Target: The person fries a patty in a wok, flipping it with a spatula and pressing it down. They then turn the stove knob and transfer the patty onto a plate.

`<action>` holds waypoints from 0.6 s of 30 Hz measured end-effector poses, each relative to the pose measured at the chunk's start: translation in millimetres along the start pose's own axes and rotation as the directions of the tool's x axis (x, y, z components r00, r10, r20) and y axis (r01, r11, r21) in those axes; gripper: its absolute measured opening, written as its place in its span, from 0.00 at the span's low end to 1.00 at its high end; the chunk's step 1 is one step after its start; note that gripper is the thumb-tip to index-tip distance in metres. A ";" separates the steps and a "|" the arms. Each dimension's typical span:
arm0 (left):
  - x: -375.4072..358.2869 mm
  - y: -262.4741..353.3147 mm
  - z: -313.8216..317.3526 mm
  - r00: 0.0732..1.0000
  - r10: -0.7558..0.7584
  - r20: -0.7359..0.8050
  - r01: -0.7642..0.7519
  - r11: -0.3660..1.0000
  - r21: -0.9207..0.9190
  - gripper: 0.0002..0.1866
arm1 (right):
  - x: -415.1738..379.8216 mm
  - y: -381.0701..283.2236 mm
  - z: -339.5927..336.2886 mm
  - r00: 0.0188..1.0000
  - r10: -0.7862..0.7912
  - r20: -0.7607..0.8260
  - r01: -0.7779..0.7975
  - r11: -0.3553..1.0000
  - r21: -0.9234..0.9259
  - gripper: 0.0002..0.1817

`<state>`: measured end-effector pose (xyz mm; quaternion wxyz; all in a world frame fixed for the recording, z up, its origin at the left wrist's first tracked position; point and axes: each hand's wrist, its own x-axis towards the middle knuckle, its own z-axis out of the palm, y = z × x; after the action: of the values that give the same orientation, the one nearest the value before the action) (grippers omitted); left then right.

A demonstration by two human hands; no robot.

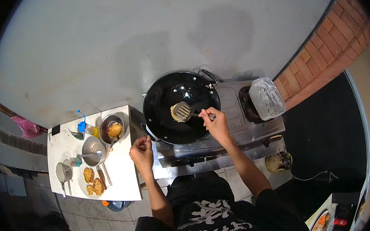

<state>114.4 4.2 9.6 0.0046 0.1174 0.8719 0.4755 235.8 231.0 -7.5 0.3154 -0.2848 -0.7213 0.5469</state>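
My right hand (pixel 215 122) is closed around the handle of a slotted spatula (pixel 184 110). The spatula's head lies over a pale yellow fritter (pixel 174 113) inside a large black wok (pixel 164 128) with a shiny bottom. Part of the fritter is hidden beneath the metal. My left hand (pixel 141 154) has its fingers curled together at the wok's left side, close by the black loop handle (pixel 146 129). Whether those fingers grip the handle or something small, I cannot make out.
The wok sits on a metal gas stove (pixel 231 99), beside a plastic-wrapped container (pixel 267 98). On the white table (pixel 124 172) stand a plate (pixel 82 178) of browned fritters, a steel bowl (pixel 103 133) with fried food, a pot (pixel 87 148), a strainer (pixel 61 173) and a blue-capped bottle (pixel 83 127).
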 end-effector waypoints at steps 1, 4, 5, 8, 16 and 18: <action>-2.9 2.9 0.2 0.998 -0.056 0.011 0.056 0.998 0.010 0.13 | 2.0 -4.2 -3.1 1.000 -0.006 0.018 0.006 1.000 0.000 0.12; -9.7 -0.7 -1.5 0.998 -0.056 0.000 0.056 0.998 -0.028 0.14 | 13.5 -9.2 -6.2 0.997 -0.033 0.074 0.032 0.999 0.024 0.12; -12.6 1.7 -3.5 0.997 -0.074 -0.004 0.074 0.997 -0.022 0.14 | 18.3 -12.5 -8.0 0.994 -0.050 0.094 0.047 0.998 0.037 0.10; -18.3 -3.7 -3.6 0.997 -0.073 -0.016 0.073 0.997 -0.021 0.12 | 34.2 -32.5 -18.5 0.979 -0.093 0.181 0.069 0.989 0.132 0.08; -45.2 6.0 -9.2 0.988 -0.157 0.012 0.157 0.984 -0.088 0.13 | 65.8 -44.3 -48.4 0.890 -0.247 0.382 0.290 0.955 -0.057 0.04; -53.7 -4.0 -8.5 0.985 -0.170 0.022 0.171 0.979 -0.113 0.13 | 62.0 -57.1 -54.0 0.887 -0.246 0.391 0.304 0.948 -0.091 0.05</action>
<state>164.8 -16.2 5.3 0.0573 0.0446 0.8499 0.5219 233.8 297.1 67.7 0.2239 -0.0926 -0.8403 0.4850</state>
